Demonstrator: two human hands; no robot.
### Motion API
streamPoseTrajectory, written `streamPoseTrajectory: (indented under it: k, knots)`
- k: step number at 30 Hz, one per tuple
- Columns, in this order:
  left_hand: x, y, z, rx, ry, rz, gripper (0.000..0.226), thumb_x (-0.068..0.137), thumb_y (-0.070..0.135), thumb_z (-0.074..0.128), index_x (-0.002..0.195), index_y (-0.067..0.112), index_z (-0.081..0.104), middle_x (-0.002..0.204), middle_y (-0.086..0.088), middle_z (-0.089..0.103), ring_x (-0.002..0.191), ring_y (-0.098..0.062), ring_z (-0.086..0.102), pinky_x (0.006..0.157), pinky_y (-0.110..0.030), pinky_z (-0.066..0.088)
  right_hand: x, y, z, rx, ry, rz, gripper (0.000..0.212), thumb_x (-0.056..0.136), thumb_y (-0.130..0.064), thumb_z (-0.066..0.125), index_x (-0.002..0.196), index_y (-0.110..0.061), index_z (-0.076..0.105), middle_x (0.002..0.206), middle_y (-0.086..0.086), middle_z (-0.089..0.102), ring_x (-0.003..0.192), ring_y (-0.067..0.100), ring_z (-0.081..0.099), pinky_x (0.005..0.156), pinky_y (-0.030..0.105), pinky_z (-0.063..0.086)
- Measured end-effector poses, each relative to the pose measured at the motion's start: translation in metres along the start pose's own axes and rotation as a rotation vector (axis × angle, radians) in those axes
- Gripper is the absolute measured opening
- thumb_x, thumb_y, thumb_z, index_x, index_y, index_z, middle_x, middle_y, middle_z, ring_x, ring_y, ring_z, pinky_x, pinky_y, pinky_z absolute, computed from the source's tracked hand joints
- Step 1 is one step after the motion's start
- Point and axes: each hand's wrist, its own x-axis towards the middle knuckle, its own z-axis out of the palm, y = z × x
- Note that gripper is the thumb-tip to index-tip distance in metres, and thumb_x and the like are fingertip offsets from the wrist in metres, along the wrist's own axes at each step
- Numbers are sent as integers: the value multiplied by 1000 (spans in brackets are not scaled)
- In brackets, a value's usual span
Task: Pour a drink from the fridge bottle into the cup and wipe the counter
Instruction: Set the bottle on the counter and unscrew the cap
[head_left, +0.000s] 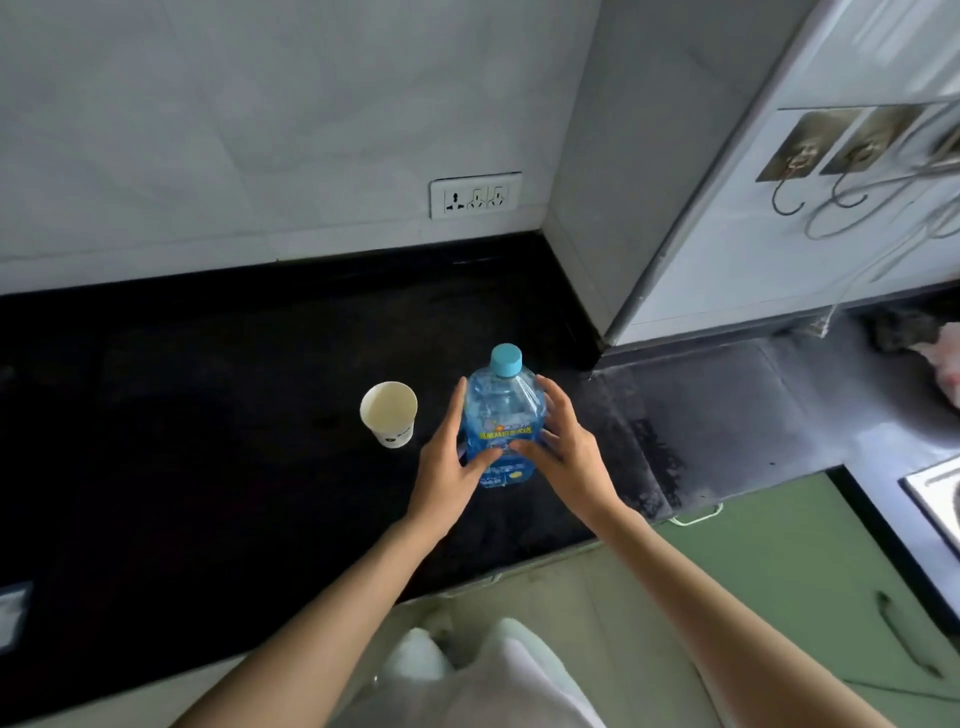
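Note:
A clear blue plastic bottle with a light blue cap stands upright on the black counter, its cap still on. My left hand holds its left side, fingers running up the side and thumb across the label. From the right, my right hand wraps it, fingers over the front of the label and thumb up near the shoulder. A white paper cup stands upright just left of the bottle, apart from it, and looks empty.
A wall socket sits in the tiled wall behind the counter. A white panel with metal hooks juts out at right above a grey ledge. A sink edge shows far right, green cabinet doors below.

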Motion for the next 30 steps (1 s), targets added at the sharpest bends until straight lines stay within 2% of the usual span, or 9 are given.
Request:
streamPoseTrajectory:
  k: [3,6,10,14,16,20,24,27,30]
  knots:
    - [8,-7,4,-5,18,-4,89,78,5,75,148,32,26,143,25,39,132,-2,42,106,-41,44,4,9,-5,-14,-1,-4,71,86,-19,71,141,-37,30,128,-17,58,111,1,61,96,22,49]
    - [18,-7,11,13,36,1,90,73,2,79,143,35,33,142,21,43,131,-1,43,104,-38,45,9,17,-13,-16,10,-5,70,84,-17,73,139,-36,33,127,-14,59,108,0,62,95,21,49]
    - [22,-9,21,72,45,1,94,70,4,82,145,33,33,140,14,42,132,-5,42,103,-37,47,17,25,-28,-59,-31,-31,72,81,-20,77,137,-36,35,128,-15,58,107,0,62,94,23,51]
    - [18,-9,21,113,40,-2,94,72,4,81,147,30,29,138,14,41,130,-3,42,100,-35,49,20,34,-44,-151,-127,-84,77,82,-20,74,142,-40,30,134,-13,54,118,4,56,97,34,51]
    - [19,-7,17,132,8,-19,94,72,8,82,147,32,29,140,13,40,129,-3,43,101,-36,49,18,36,-51,-211,-158,-113,79,83,-23,72,145,-42,27,137,-13,49,121,2,52,98,31,50]
    - [22,6,1,178,-8,-34,90,72,21,82,141,43,29,146,11,37,130,-2,41,102,-31,45,12,30,-63,-167,-102,-119,65,86,-29,70,142,-34,39,132,-16,50,119,1,51,96,30,50]
    - [25,19,-10,274,-43,27,88,71,28,82,141,41,29,140,22,35,129,-1,40,98,-18,42,17,6,-70,-337,34,-213,54,88,-45,60,137,-28,47,120,-13,56,107,7,56,83,32,55]
    - [29,23,-10,344,-95,51,85,72,35,81,141,39,31,133,31,34,128,1,39,104,-27,41,26,-20,-65,-574,79,-356,53,89,-51,54,135,-26,49,111,-9,58,100,11,57,65,28,53]
    - [33,25,-4,367,-125,23,87,72,42,79,144,34,31,140,23,36,130,1,38,108,-35,39,37,-39,-55,-670,96,-389,50,87,-54,54,127,-24,56,100,-6,59,89,13,59,51,25,47]
